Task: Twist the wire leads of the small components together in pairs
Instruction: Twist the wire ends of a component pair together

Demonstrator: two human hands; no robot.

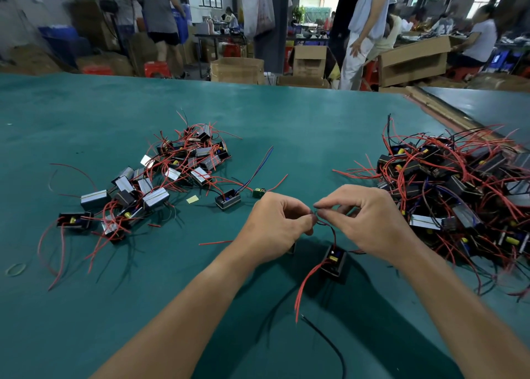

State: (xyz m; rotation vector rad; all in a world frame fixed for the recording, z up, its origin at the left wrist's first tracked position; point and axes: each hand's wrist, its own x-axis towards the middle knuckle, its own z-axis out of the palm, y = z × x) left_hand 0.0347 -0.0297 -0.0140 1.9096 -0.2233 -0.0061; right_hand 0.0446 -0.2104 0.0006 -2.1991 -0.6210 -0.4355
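My left hand point(276, 225) and my right hand point(364, 218) meet above the green table point(86, 307), each pinching thin wire leads point(324, 224) where fingertips almost touch. A small black box component point(334, 261) with a yellow part inside hangs below the hands from those leads. Its long red lead point(305, 289) trails down toward me, and a black lead point(327, 341) lies below it. A second component is mostly hidden under my left hand.
A pile of components with red leads point(172, 172) lies at the left, a larger tangled pile point(459, 195) at the right. One single component point(228, 199) and a small green board point(259, 193) sit beyond my left hand. People and cardboard boxes point(238, 70) stand past the table's far edge.
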